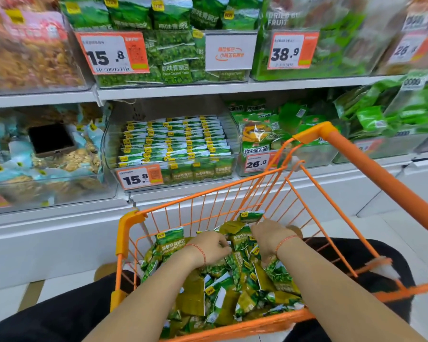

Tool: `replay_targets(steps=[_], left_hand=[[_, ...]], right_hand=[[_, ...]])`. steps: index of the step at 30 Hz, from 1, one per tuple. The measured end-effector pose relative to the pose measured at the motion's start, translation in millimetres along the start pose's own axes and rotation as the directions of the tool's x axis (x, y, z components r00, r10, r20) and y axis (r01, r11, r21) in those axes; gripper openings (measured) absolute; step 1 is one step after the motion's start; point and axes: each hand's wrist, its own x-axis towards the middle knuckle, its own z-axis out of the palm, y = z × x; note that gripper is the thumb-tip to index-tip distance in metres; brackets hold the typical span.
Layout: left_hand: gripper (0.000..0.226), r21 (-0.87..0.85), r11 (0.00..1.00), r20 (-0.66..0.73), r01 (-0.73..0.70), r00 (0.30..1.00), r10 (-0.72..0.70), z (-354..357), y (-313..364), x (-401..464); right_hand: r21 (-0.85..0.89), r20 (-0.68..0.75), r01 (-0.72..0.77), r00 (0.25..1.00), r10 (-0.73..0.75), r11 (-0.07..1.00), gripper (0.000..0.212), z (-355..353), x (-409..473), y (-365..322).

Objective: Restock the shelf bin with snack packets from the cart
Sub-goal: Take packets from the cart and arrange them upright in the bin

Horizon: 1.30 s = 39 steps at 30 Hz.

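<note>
An orange wire cart [127,228] in front of me holds a heap of green snack packets [223,294]. Both my hands are down in the heap. My left hand [211,245] curls its fingers round packets near the middle of the pile. My right hand [266,234] grips a bunch of packets beside it, and one packet [250,215] sticks up above its fingers. The clear shelf bin [114,144] on the lower shelf, straight ahead, is filled with neat rows of the same green packets [173,139], behind a 15.8 price tag [139,177].
Neighbouring clear bins hold nuts [59,159] on the left and other green packets [262,134] on the right. An upper shelf [173,91] carries more bins above. The cart's orange handle [371,169] rises at the right. My dark-clothed knees flank the cart.
</note>
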Motion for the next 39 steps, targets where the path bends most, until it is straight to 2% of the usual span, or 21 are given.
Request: replay_targets(steps=[3,5,8,13,18,19,21,24,26,29,32,34,37,39], left_hand=[[0.036,-0.022,1.000,-0.003,-0.001,1.000,0.001,-1.9,-0.1,1.4],[0.038,-0.026,1.000,-0.012,-0.014,1.000,0.014,-3.4,1.9,1.2],[0.037,-0.043,0.999,-0.055,-0.033,0.998,0.031,-10.2,2.7,-0.5],[0.030,-0.182,0.983,-0.150,-0.029,0.989,0.002,-26.3,-2.6,-6.3],[0.032,-0.217,0.976,-0.174,-0.025,0.985,-0.013,-33.3,-5.7,-11.3],[0.034,-0.242,0.970,-0.142,-0.017,0.990,-0.017,-33.4,-6.3,-11.7],[0.047,-0.296,0.955,-0.046,-0.011,0.999,-0.003,-32.0,-5.0,-12.3],[0.078,-0.320,0.947,0.076,-0.015,0.996,0.042,-27.3,0.5,-14.8],[0.083,-0.291,0.956,0.075,-0.032,0.996,0.056,-25.5,4.3,-14.9],[0.070,-0.348,0.937,0.023,-0.021,0.999,0.031,-24.8,6.1,-14.6],[0.071,-0.483,0.875,-0.052,-0.034,0.999,0.011,-27.0,3.9,-14.4],[0.070,-0.553,0.832,-0.078,-0.038,0.997,-0.007,-29.6,1.0,-14.1],[0.040,-0.656,0.754,-0.081,-0.040,0.997,-0.018,-31.8,-2.6,-14.1],[0.033,-0.715,0.698,-0.070,-0.033,0.997,-0.024,-32.7,-3.8,-15.4]], right_hand=[[-0.024,-0.024,0.019,1.000,-0.019,1.000,0.075,0.4,1.7,0.9],[-0.005,-0.050,0.031,0.998,-0.032,0.999,0.073,-0.1,0.5,2.7],[0.105,-0.085,0.072,0.994,-0.063,0.992,0.071,-3.7,-5.1,7.1],[0.260,-0.153,0.113,0.985,-0.075,0.959,0.056,-5.0,-8.4,15.2],[0.406,-0.320,0.202,0.945,-0.068,0.891,0.015,-12.1,-12.0,19.9],[0.450,-0.339,0.230,0.938,-0.073,0.863,0.011,-13.2,-12.1,20.4],[0.556,-0.361,0.293,0.928,-0.091,0.778,0.016,-15.5,-12.5,21.2],[0.730,-0.401,0.415,0.904,-0.151,0.543,0.015,-22.3,-19.0,17.4],[0.793,-0.427,0.471,0.882,-0.200,0.385,0.009,-25.8,-22.7,12.9],[0.829,-0.470,0.505,0.862,-0.190,0.241,0.008,-27.6,-25.2,8.9],[0.875,-0.465,0.470,0.883,-0.070,0.119,0.015,-30.6,-26.5,10.2],[0.905,-0.422,0.422,0.906,-0.008,0.056,0.022,-31.2,-26.0,12.2],[0.953,-0.301,0.300,0.953,-0.041,-0.037,0.036,-31.8,-28.2,14.0],[0.972,-0.230,0.226,0.972,-0.054,-0.061,0.030,-33.9,-32.6,14.2]])
